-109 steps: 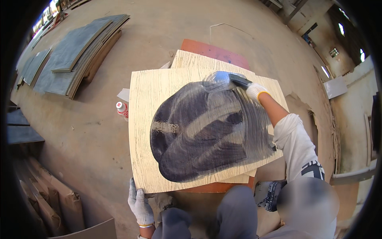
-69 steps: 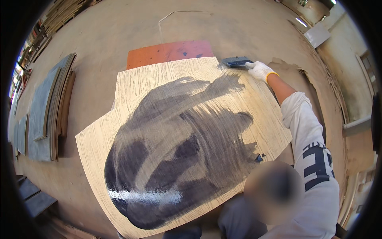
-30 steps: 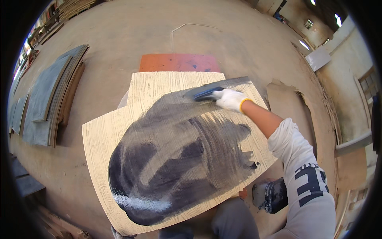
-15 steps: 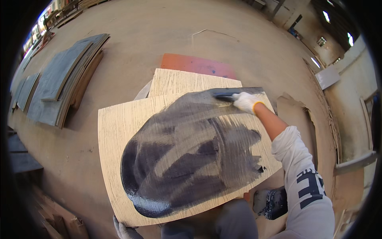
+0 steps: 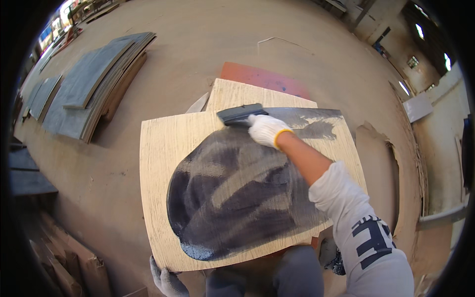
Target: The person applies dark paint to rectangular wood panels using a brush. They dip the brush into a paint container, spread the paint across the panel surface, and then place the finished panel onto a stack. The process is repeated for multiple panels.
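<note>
Room: a big workshop with a dusty concrete floor (image 5: 208, 44), daylight coming through openings high on the far right wall.
Open room: bare floor runs wide beyond the far edge of the work and off to the left; to the right a ragged, torn sheet (image 5: 381, 168) lies close by.
Stacks: grey-coated sheets (image 5: 94, 81) piled on the floor, well apart to the left.
Surface: a pale wood sheet (image 5: 158, 163) lies flat on top of another pale sheet (image 5: 247, 94) and an orange-red board (image 5: 262, 76), both poking out past its far edge.
Near edge: it reaches right up to the person's knees.
Coating: a dark, wet, streaky patch (image 5: 232, 198) covers the middle of the top sheet; the left margin and near left corner are bare wood.
Right hand (image 5: 264, 129): white glove, fingers wrapped tight round a dark wide scraper (image 5: 241, 114) pressed on the sheet at its far edge.
Left hand (image 5: 166, 279): gloved, just below the near left corner; fingers loosely spread, holding nothing that shows.
</note>
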Demonstrator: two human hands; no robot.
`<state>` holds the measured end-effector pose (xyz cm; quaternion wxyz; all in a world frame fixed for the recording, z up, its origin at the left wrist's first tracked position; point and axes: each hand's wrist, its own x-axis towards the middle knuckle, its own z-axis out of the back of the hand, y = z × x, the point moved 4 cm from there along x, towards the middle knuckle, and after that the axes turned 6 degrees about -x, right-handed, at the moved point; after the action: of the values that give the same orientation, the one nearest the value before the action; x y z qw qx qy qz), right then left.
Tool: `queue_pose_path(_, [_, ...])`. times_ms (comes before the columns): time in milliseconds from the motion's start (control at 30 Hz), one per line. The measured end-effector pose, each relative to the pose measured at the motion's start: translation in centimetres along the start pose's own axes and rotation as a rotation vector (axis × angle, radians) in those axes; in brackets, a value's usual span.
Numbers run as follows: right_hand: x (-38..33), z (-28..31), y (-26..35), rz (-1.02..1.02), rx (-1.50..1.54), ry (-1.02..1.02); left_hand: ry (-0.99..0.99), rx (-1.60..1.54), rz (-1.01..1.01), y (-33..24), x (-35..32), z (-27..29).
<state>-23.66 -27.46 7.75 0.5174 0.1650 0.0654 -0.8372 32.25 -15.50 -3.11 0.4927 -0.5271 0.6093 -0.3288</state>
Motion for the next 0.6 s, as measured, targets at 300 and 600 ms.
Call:
queue_pose_path(300, [-2.2, 0.8, -8.6, -0.242, -0.038, 0.043, 0.07, 0.058, 0.127, -2.1, -0.5, -0.5])
queue_pose_path(600, [4.8, -1.0, 14.4, 0.27, -0.25, -0.025, 0.13, -0.039, 0.202, -0.4, -1.3, -0.8])
